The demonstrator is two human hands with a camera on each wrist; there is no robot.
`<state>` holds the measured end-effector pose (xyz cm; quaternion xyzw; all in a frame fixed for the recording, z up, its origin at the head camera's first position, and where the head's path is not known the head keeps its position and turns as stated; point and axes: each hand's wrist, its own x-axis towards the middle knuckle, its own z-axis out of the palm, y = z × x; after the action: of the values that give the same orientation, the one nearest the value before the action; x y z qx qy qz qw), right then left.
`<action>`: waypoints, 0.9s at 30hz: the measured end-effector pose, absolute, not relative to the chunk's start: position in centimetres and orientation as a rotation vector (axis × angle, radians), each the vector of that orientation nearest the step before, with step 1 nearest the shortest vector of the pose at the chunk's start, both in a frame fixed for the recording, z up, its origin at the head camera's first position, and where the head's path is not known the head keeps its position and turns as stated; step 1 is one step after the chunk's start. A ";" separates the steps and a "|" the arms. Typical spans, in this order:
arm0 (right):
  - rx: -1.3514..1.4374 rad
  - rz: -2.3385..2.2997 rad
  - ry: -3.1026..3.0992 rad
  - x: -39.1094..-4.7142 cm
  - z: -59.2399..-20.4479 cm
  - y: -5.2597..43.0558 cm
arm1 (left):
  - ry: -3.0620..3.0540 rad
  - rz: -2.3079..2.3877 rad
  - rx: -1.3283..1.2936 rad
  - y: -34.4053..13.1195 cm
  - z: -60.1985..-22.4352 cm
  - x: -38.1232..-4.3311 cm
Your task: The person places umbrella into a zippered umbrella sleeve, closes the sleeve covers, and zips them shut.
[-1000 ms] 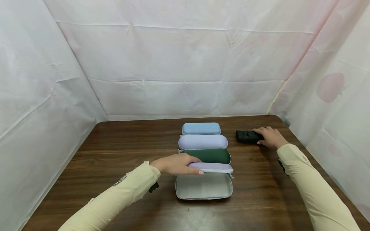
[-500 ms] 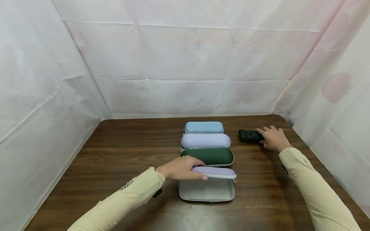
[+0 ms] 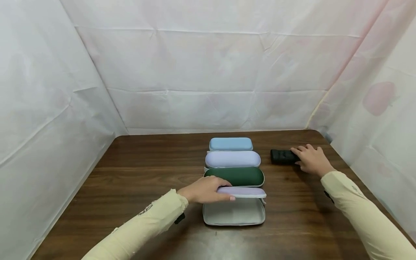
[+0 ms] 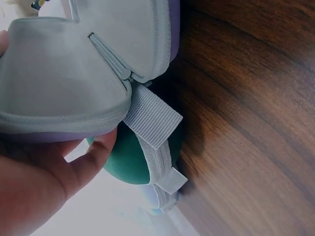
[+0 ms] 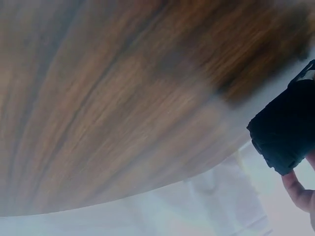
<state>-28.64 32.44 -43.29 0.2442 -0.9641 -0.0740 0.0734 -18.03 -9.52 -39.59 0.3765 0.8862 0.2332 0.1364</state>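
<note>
An unzipped light-purple glasses case stands open at the front of a row, its pale grey inside facing up with nothing visible in it. My left hand grips the raised lid at its left end, thumb in front and fingers behind. In the left wrist view, the grey lining and zip edge show close up. At the right, my right hand holds one end of a short black bundle resembling a folded umbrella. The right wrist view shows the bundle's ridged end, with fingertips partly cut off.
Behind the open case lie three closed zip cases in a line: a green case, a lavender case and a light-blue case. They rest on a dark wooden table. A white sheet walls the back and sides.
The purple lid has tipped a little toward me, so more of the green case shows. My right hand and the black bundle have shifted slightly toward me. The head view has moved a little.
</note>
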 end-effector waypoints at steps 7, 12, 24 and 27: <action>0.706 -0.166 -2.875 -26.8 -41.9 31.7 | 2.562 0.655 1.059 -9.5 -39.5 -18.2; 0.713 -0.107 -2.825 -25.0 -40.8 30.7 | 2.550 0.679 1.046 -9.6 -39.4 -18.4; 0.819 -0.076 -2.621 -21.3 -39.5 29.4 | 2.526 0.666 1.001 -9.6 -39.2 -19.0; 0.866 -0.080 -2.552 -20.5 -39.5 29.2 | 2.517 0.650 0.974 -9.6 -39.1 -19.4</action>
<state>-20.50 29.24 -39.46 0.3132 -0.9232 -0.0291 0.2208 -19.37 -9.63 -39.08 0.3448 0.8917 0.2302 0.1818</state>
